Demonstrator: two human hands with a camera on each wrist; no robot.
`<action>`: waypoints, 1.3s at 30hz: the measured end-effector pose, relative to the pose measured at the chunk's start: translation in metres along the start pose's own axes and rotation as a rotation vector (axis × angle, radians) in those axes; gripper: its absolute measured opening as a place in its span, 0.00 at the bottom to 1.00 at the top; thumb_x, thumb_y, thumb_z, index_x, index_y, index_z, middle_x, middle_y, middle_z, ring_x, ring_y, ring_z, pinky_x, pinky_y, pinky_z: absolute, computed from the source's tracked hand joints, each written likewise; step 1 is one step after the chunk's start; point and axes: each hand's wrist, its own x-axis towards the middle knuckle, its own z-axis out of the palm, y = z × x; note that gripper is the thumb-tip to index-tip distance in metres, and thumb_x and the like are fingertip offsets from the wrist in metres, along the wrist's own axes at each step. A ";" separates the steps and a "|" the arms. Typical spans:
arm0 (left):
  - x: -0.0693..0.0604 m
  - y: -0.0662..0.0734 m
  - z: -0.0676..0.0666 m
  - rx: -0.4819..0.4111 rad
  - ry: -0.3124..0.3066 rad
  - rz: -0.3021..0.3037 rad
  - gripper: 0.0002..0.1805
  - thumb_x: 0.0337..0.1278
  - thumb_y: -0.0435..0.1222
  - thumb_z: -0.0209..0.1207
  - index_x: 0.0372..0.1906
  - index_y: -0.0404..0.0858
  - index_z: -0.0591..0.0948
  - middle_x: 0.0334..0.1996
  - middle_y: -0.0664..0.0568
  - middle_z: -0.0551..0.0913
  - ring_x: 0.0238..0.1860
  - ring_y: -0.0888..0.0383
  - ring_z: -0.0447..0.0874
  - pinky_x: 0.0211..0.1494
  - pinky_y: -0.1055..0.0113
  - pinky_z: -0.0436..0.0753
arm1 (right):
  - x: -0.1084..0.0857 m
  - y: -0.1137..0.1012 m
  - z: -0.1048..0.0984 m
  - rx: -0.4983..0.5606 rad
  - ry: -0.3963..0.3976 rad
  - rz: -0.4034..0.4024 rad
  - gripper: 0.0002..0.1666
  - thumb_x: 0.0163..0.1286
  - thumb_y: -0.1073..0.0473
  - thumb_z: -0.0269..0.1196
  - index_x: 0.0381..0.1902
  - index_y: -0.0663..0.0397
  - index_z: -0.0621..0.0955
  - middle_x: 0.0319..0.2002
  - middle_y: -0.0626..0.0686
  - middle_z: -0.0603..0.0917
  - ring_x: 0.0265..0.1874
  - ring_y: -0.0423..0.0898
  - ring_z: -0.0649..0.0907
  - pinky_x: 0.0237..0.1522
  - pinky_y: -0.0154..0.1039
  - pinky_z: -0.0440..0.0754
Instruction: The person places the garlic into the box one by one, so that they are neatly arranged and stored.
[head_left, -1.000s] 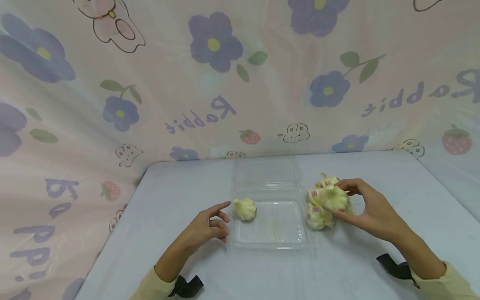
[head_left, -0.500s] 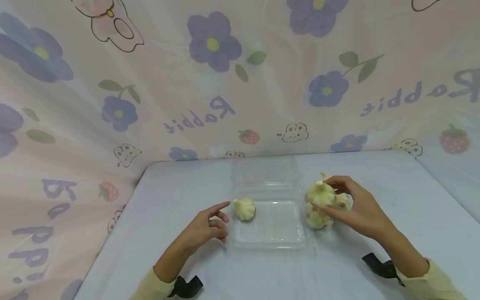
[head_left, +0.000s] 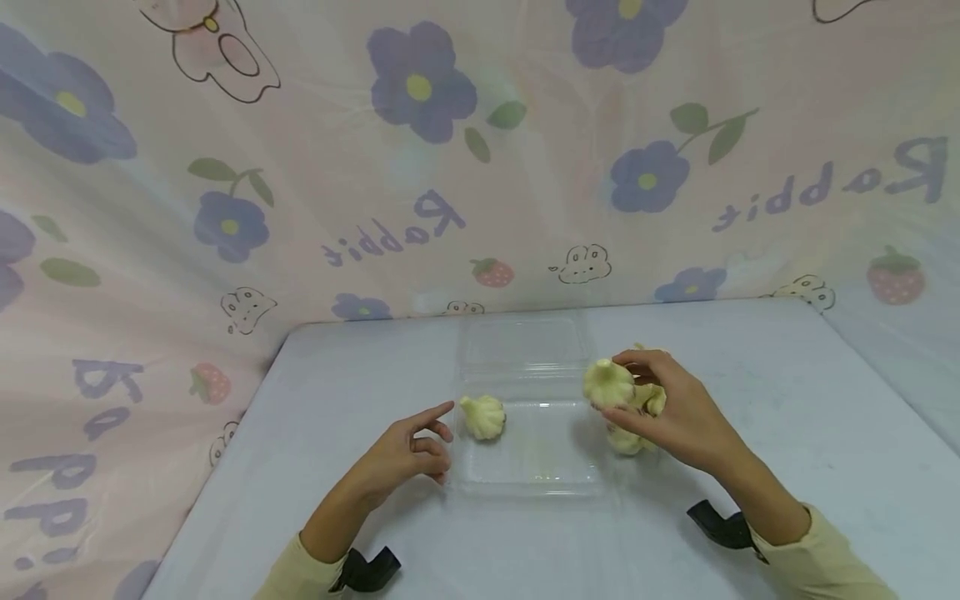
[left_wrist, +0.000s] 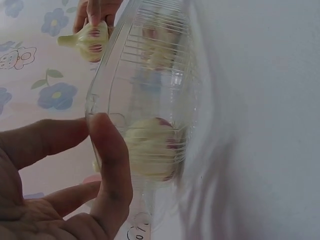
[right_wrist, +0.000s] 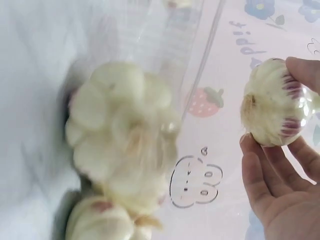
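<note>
Right hand [head_left: 678, 417] pinches a garlic bulb [head_left: 608, 384] above the right side of the clear container [head_left: 525, 483]; left hand [head_left: 412, 454], fingers loosely bent, touches its left rim; one placed bulb [head_left: 485, 417] lies inside; at least two remaining bulbs [right_wrist: 122, 120] sit outside.

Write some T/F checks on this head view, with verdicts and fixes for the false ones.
1. The right hand holds a garlic bulb. True.
2. A second bulb lies inside the clear container, toward its left side. True.
3. The container is closed. False: its lid lies open on the far side.
4. The left hand also holds garlic. False: it touches the container's left edge.
5. More bulbs lie on the table, right of the container. True.
</note>
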 end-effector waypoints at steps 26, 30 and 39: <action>-0.001 0.000 -0.002 0.052 -0.063 0.012 0.51 0.51 0.24 0.65 0.80 0.39 0.52 0.51 0.42 0.66 0.37 0.59 0.82 0.41 0.61 0.89 | 0.024 -0.002 0.051 0.116 -0.123 0.007 0.36 0.56 0.45 0.75 0.60 0.43 0.74 0.59 0.49 0.80 0.55 0.50 0.84 0.58 0.57 0.81; 0.000 0.000 -0.002 0.043 -0.064 0.007 0.51 0.51 0.24 0.65 0.80 0.40 0.52 0.50 0.44 0.66 0.36 0.60 0.82 0.41 0.62 0.89 | 0.027 0.000 0.057 0.106 -0.131 0.005 0.35 0.56 0.47 0.76 0.59 0.43 0.74 0.58 0.49 0.80 0.55 0.50 0.84 0.59 0.55 0.81; -0.001 0.001 -0.001 0.038 -0.055 -0.002 0.52 0.50 0.23 0.65 0.80 0.40 0.53 0.50 0.45 0.65 0.36 0.60 0.81 0.40 0.63 0.88 | 0.030 -0.002 0.071 0.005 -0.102 -0.078 0.35 0.54 0.52 0.77 0.58 0.48 0.76 0.54 0.48 0.82 0.51 0.46 0.84 0.54 0.48 0.84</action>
